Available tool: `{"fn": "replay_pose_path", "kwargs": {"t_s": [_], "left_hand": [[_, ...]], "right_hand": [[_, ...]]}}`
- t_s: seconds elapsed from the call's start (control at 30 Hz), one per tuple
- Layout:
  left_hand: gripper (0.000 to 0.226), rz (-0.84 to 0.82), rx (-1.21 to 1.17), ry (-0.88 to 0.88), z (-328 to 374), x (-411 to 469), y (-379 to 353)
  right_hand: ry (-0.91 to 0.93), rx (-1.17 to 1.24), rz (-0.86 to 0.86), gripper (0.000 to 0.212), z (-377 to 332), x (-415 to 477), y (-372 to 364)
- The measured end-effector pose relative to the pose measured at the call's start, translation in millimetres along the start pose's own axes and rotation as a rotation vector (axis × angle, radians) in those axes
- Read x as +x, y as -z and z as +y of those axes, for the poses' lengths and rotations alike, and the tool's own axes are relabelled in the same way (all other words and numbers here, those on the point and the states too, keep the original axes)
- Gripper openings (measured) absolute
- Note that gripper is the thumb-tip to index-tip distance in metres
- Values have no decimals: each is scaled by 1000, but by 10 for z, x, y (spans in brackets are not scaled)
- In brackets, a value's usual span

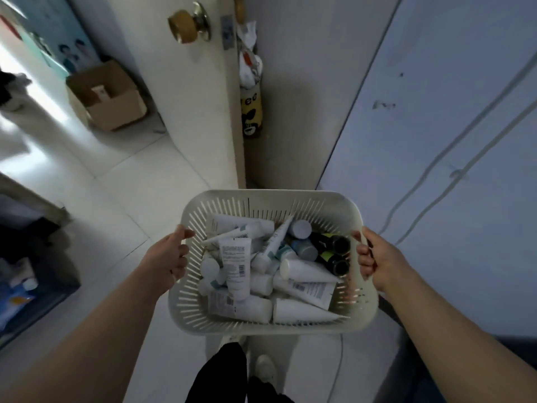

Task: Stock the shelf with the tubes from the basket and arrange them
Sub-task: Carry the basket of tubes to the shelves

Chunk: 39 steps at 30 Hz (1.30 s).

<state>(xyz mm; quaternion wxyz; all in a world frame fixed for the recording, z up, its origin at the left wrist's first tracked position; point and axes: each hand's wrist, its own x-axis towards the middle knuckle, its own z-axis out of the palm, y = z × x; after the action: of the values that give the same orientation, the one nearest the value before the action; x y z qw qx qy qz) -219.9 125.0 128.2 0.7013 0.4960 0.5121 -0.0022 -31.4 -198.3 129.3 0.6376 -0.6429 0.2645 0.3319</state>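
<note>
The basket (270,196) is a pale plastic container with slotted walls. It is held level in front of the body, above the tiled floor (139,181) and clear of it.

The left hand (168,257) grips the left wall of the basket: the thumb lies over the rim and the fingers curl against the outer face. The right hand (377,257) grips the right rim, with the fingers curled round it from outside (their tips reach over the edge). Neither hand holds anything else.

The tubes (235,264) lie loose inside the basket in a jumbled heap, overlapping at mixed angles. Most are white, and several show printed labels and barcodes facing up. A few dark tubes (334,245) with black caps lie against the right wall, just beside the right hand.

Ahead and to the left stands a door (197,117) with a brass knob (187,24). A cardboard box (116,107) sits on the floor past it. A pale wall (421,97) on the right carries a cable (436,165). A light shoe (264,370) shows below the basket.
</note>
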Motion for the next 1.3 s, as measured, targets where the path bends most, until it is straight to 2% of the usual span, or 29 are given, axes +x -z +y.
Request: {"fn": "replay_pose_path", "kwargs": {"t_s": [0.3,0.63,0.77,1.3], "left_hand": [[31,238,-272,-12,-515,-674,1120],[32,546,-559,-23,-1097,-1554,2472],[28,630,-658,-28,-1401,-1919,3093],[31,931,-911,-26,-2796,-3580,5736]], "right_hand": [[-31,-278,-296,28,17,-220,-1153],[-53,-567,-588,28,614,-938,-2808],[-32,-684,-699,27,1040,-1413,-3453],[-6,-1021,-940,27,3426,-3707,-5477]]}}
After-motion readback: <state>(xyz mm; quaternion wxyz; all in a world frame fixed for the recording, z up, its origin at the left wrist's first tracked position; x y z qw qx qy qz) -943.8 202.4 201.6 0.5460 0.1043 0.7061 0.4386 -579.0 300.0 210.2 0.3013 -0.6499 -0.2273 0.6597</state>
